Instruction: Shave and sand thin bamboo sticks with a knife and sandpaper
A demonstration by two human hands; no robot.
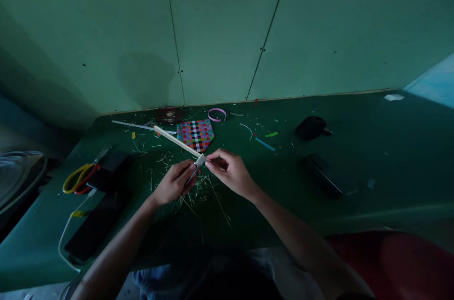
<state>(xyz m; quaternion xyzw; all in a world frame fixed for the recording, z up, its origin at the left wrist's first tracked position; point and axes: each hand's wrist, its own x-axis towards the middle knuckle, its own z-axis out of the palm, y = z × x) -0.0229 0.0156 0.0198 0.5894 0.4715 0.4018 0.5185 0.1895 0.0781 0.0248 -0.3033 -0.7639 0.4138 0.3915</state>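
- Green tabletop (397,158) had its near edge across the front, with a dark slab (94,233) close to that edge on the left.
- Thin scraps (202,186) lay under and around the hands.
- Left hand (173,181) grasped the near end of a pale strip (177,141); something small and dark in the same fingers was too dim to name.
- Right hand (232,172) pinched that same end between thumb and fingertips.
- Right of it, a stretch of tabletop reached to a black case (321,174), leaving sideways room.
- Straight and narrow, the strip's long axis slanted far and left, its free end pointing past the left side of a chequered woven piece (196,134).
- At the far edge rose a green wall (213,30).
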